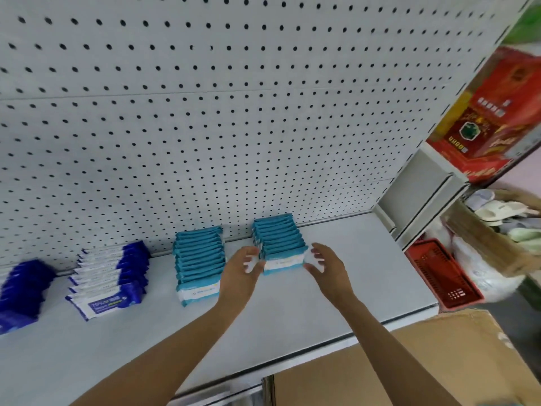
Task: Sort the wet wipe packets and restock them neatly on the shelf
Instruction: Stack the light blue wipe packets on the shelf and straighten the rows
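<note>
Two hands, left (244,266), right (323,266), fingers spread beside teal packets (278,244); contact blurred

4 rows of wet wipe packets stand on the white shelf (292,303), each row running back to the pegboard: 2 dark blue rows — one at the far left (22,291), one beside it (109,275) — and 2 teal rows, one middle (199,263), one right (278,243).

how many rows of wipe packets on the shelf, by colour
Teal rows: 2, the left teal row and the right teal row between the two hands
Dark blue rows: 2, the blue-and-white row and the far-left blue row
Total: 4
</note>
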A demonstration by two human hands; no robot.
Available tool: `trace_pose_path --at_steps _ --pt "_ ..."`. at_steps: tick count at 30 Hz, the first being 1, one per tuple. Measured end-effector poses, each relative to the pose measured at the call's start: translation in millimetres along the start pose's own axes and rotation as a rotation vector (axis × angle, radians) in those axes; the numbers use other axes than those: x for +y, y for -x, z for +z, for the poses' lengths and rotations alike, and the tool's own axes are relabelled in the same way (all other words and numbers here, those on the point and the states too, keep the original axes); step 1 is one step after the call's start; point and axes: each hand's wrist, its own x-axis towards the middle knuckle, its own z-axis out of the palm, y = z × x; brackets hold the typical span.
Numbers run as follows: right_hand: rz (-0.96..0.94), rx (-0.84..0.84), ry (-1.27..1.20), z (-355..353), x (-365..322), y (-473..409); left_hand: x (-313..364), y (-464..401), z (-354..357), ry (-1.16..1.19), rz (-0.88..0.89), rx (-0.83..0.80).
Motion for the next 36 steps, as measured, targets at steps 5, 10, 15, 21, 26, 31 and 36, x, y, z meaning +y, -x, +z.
trace_pose_path --at_steps 5,10,15,21,26,31,36 --pt "-0.199 0.029 0.041 -18 -50 73 18 50 -59 -0.099 0.286 -0.136" --pt "-0.263 0.052 0.114 -28 -99 169 25 114 -113 -0.196 0.495 -0.252" --pt "-0.272 0.069 0.152 -33 -124 259 32 177 -145 -0.196 0.597 -0.315" --pt "-0.285 0.102 0.193 -51 -123 339 41 237 -147 -0.189 0.702 -0.413" --pt "-0.255 0.137 0.198 -79 -104 381 52 274 -129 -0.189 0.738 -0.451" --pt "-0.222 0.153 0.173 -112 -71 405 67 303 -94 -0.197 0.760 -0.478" --pt "-0.238 0.138 0.155 -157 -27 423 84 330 -32 -0.200 0.737 -0.486"
